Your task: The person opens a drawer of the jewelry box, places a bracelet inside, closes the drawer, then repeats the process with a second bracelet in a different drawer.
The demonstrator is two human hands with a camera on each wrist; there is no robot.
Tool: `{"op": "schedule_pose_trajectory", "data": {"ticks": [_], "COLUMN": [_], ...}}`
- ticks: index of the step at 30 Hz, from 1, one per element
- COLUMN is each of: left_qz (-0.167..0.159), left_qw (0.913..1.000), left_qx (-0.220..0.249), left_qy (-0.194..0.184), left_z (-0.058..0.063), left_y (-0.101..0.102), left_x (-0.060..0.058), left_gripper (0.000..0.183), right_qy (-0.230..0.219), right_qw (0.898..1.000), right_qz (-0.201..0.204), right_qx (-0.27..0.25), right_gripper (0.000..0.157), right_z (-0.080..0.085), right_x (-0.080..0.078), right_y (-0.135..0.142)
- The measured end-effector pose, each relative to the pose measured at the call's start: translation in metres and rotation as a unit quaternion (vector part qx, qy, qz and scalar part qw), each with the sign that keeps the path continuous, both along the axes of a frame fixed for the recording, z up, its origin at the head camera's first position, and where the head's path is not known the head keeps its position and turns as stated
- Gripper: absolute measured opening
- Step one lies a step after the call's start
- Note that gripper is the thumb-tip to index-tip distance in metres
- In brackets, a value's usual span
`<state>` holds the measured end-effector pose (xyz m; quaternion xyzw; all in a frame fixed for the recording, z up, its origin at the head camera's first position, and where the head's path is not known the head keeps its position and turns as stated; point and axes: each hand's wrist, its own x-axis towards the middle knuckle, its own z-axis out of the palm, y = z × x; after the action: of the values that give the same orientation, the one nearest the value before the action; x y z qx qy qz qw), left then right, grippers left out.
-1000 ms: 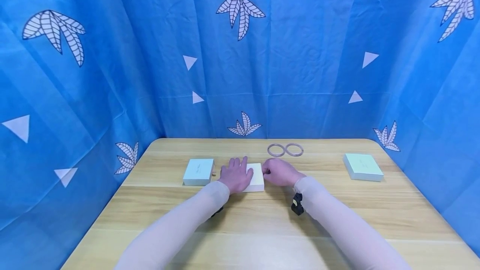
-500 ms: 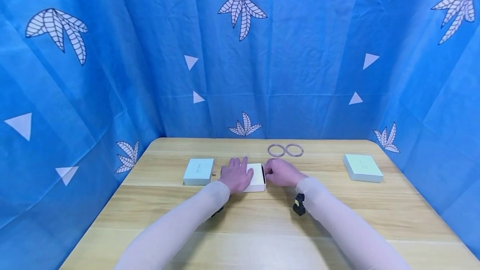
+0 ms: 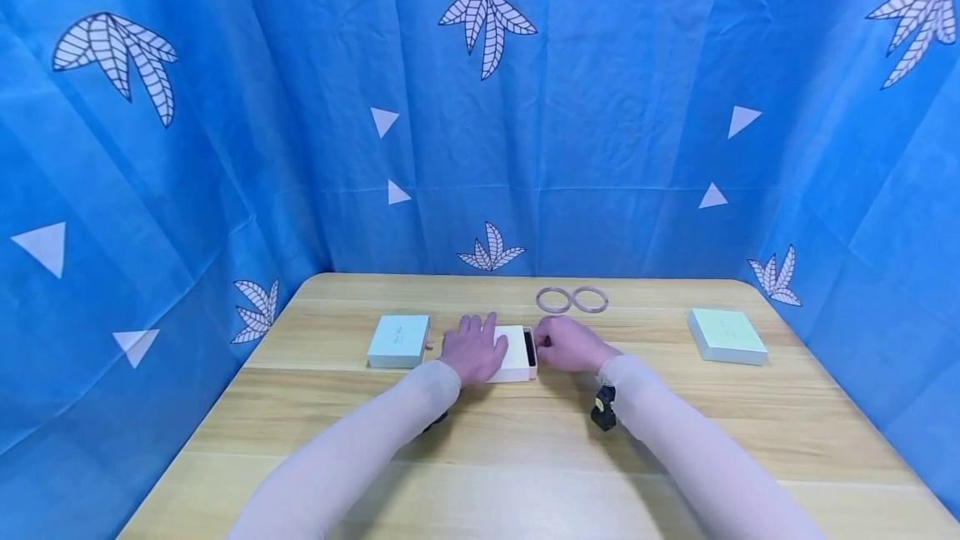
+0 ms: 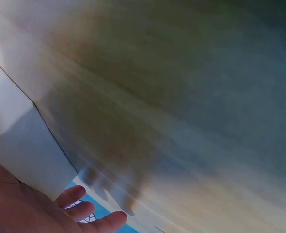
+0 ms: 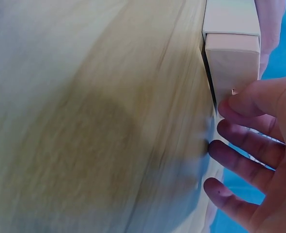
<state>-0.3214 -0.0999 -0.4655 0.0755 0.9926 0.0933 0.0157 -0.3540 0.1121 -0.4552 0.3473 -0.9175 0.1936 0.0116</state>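
Sliding open the white box [image 3: 515,357], just right of the blue box [image 3: 399,342], seems in hand, left hand [image 3: 471,352] flat on top, the grip of the right hand [image 3: 573,345] pinching its drawer [image 5: 232,65], with a steady pull away from the blue box likely needed next.

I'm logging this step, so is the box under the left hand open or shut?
Partly open: the drawer of the white box sticks out toward the right hand, baring a dark interior.
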Motion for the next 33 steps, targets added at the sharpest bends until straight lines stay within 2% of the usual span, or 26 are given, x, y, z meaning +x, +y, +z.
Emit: {"op": "schedule_pose_trajectory", "data": {"ticks": [9, 20, 28, 33], "left_qz": [0.000, 0.000, 0.003, 0.003], "left_qw": [1.0000, 0.9999, 0.9999, 1.0000], "left_qx": [-0.004, 0.013, 0.007, 0.004], "left_qy": [0.006, -0.002, -0.010, -0.002], "left_z": [0.000, -0.003, -0.004, -0.001], "left_y": [0.001, 0.003, 0.001, 0.001], "left_x": [0.001, -0.001, -0.002, 0.002], "left_gripper": [0.069, 0.070, 0.071, 0.070], "right_qy": [-0.001, -0.008, -0.009, -0.014], "right_qw": [1.000, 1.000, 1.000, 1.000], "right_qz": [0.005, 0.007, -0.001, -0.013], "right_qx": [-0.003, -0.012, -0.011, -0.015], "right_gripper": [0.011, 0.011, 0.010, 0.010], "right_z": [0.001, 0.001, 0.002, 0.002], "right_x": [0.001, 0.000, 0.003, 0.004], "right_y": [0.006, 0.018, 0.027, 0.032]}}
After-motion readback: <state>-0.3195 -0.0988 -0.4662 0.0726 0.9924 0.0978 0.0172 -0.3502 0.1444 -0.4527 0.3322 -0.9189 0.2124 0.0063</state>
